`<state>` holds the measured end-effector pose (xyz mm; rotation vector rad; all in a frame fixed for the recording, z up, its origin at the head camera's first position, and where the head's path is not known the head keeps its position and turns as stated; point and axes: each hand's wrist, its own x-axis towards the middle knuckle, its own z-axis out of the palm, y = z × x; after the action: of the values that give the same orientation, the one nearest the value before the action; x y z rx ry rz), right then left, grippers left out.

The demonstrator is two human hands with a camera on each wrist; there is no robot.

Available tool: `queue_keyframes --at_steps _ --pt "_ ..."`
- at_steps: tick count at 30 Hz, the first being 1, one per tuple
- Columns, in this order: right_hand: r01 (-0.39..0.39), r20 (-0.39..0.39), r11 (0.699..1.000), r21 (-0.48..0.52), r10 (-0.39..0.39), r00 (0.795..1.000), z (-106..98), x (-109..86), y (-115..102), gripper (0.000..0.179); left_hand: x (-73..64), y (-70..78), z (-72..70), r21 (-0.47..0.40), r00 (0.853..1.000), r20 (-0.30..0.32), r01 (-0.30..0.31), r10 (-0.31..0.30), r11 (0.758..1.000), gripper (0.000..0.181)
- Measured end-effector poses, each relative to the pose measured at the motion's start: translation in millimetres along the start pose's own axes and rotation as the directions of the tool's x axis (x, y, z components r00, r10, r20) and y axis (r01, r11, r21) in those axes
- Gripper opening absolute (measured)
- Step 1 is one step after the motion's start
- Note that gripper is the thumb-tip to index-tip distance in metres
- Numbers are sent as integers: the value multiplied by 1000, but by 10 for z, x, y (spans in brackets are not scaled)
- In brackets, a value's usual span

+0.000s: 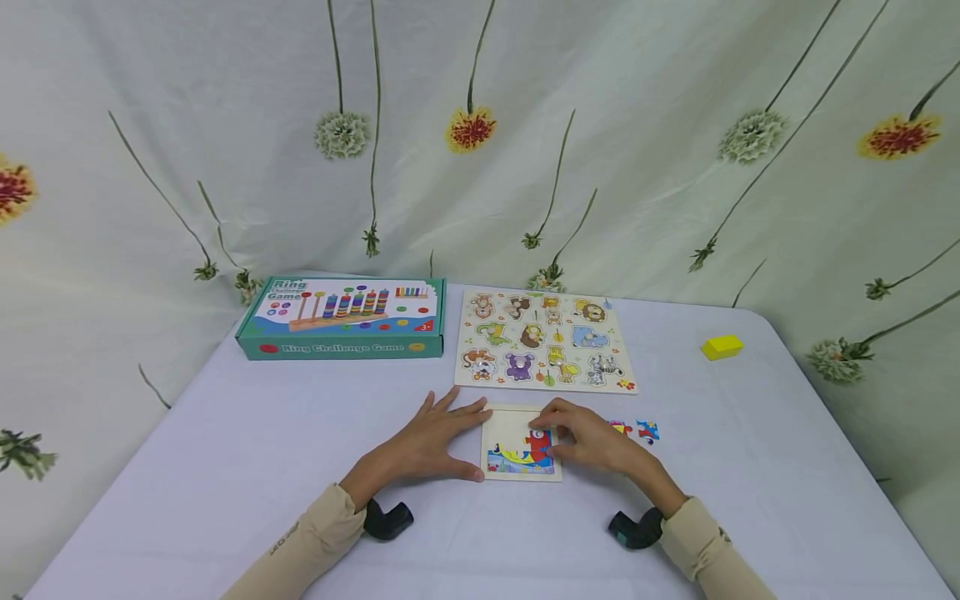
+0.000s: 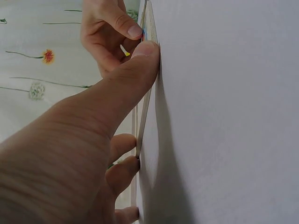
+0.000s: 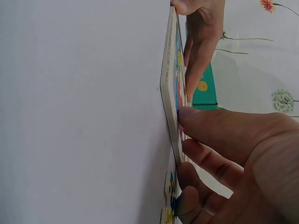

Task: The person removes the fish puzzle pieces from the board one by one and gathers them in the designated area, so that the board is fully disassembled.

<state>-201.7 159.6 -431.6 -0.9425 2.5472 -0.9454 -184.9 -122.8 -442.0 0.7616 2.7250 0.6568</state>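
Observation:
A small wooden jigsaw board [image 1: 510, 417], partly filled with a colourful picture, lies flat on the table before me. My left hand [image 1: 427, 437] rests at its left side, fingers spread, with thumb and forefinger touching the edge. My right hand [image 1: 592, 435] is over the right side; its thumb and curled forefinger pinch a red puzzle piece [image 1: 537, 440] in the board. In the right wrist view the right thumb [image 3: 205, 123] lies against the picture surface. Loose puzzle pieces [image 1: 647, 430] lie just right of the board, partly hidden by the right hand.
Behind the jigsaw board lies a larger animal peg puzzle [image 1: 543, 342]. A green Ring Challenge Game box [image 1: 341, 346] stands at the back left. Toward the back right is a yellow block [image 1: 722, 347]. A flowered cloth [image 1: 637, 167] hangs behind the white-covered table [image 1: 750, 467].

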Motion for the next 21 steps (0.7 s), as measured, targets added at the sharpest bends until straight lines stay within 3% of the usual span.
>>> queue_keyframes --at_steps 21 --pt "-12 -9 1000 -20 11 1000 5 -17 -38 32 -4 -2 -2 0 1000 -6 -11 11 1000 88"
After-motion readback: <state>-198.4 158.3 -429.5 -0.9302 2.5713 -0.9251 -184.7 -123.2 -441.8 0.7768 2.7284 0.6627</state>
